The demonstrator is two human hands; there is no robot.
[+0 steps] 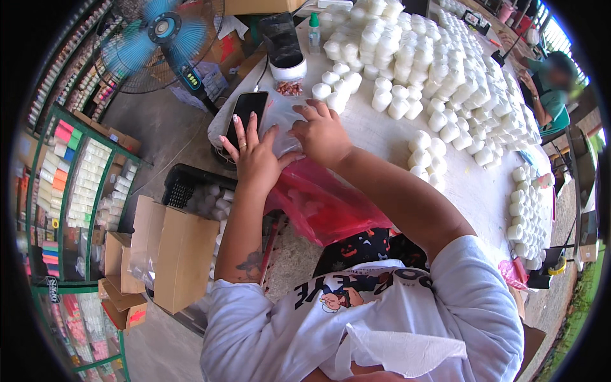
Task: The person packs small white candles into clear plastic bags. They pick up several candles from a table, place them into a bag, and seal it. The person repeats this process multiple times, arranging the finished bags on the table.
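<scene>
My left hand [258, 156] lies with its fingers spread across the lower part of a black phone [251, 105] and the edge of a clear plastic bag [280, 124] on the table. Bent fingers of my right hand [323, 134] close on the clear bag's right side. Below both hands a red plastic bag [324, 204] hangs over the table edge toward my lap. Beyond the clear bag sits a small packet of reddish-brown bits [289, 87], in front of a round white holder [287, 68].
White cup-like pieces [407, 51] stand in stacks over the far table [372, 130]. A green-capped bottle [314, 33] is behind. At left are a fan [167, 28], a black crate [191, 184], cardboard boxes [184, 254] and shelves [89, 191]. Another person [550, 89] sits far right.
</scene>
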